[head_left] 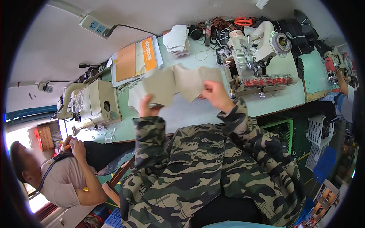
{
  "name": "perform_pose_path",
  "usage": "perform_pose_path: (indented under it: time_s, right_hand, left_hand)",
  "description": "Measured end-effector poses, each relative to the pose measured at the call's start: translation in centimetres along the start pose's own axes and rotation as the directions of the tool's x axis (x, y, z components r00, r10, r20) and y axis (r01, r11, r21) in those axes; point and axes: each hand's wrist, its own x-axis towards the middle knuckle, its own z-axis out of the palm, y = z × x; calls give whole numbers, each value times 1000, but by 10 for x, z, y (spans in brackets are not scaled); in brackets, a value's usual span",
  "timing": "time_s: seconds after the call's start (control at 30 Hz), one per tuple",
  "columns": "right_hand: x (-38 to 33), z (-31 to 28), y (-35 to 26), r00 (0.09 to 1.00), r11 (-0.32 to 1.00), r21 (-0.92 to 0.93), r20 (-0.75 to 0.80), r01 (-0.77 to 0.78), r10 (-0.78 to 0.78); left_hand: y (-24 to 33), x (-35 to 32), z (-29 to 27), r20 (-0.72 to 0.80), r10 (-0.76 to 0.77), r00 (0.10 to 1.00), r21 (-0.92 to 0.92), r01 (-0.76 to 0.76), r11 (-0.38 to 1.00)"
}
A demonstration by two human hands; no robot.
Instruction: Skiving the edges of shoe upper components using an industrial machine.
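Observation:
I hold a chain of beige fabric pieces (pixel 178 81) up over the pale green work table (pixel 197 110). My left hand (pixel 146 106) grips the left end of the fabric, and my right hand (pixel 215 95) pinches its right end. Both forearms wear camouflage sleeves. A white sewing machine (pixel 254 49) stands just to the right of my right hand, with a red-and-clear strip (pixel 268 81) on its bed.
A second sewing machine (pixel 93 104) sits at the left, where another person (pixel 64 174) is seated with hands near it. Papers and an orange-covered booklet (pixel 138 57) lie at the back. A stack of white pieces (pixel 176 40), straps and red scissors (pixel 243 21) lie beyond.

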Motion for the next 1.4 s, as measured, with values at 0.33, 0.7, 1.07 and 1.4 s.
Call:
perform_pose_path:
  time_s: [0.33,0.7,1.07,1.4]
  right_hand:
    - [-17,39,-7,976,851,-479,91,216,-197]
    - [-9,48,-25,971,895,-392,189,213,-148]
    - [-11,46,-37,979,868,-464,178,176,-103]
    - [-14,53,-26,970,870,-430,105,242,-218]
  left_hand:
    - [-26,-1,12,71,-113,991,164,100,981]
    - [-20,-10,45,344,-226,911,276,132,952]
    - [-20,-11,51,319,-241,917,329,131,935]
    - [-31,-7,45,320,-238,917,291,144,946]
